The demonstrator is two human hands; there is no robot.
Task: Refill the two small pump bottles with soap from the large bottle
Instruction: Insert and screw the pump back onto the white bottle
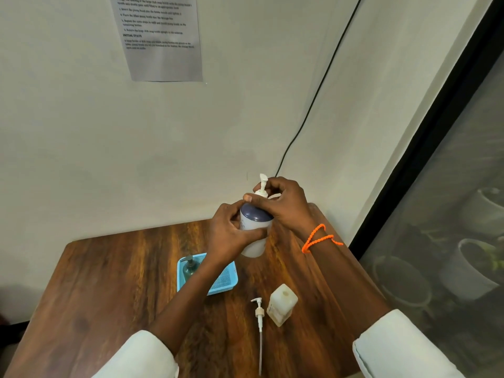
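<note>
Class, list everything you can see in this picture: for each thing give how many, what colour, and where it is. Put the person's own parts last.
large bottle: 1, white with dark blue shoulder and white pump, held above the table's far side
green pump bottle: 1, dark green, standing in the basket
basket: 1, light blue, mid-table
square bottle: 1, pale translucent, open top, right of the basket
loose pump: 1, white, lying left of the square bottle
table: 1, brown wood
printed sheet: 1, grey, on the wall
cable: 1, black, down the wall
bracelet: 1, orange, right wrist
left hand: grips the bottle's body
right hand: grips its pump collar
</note>
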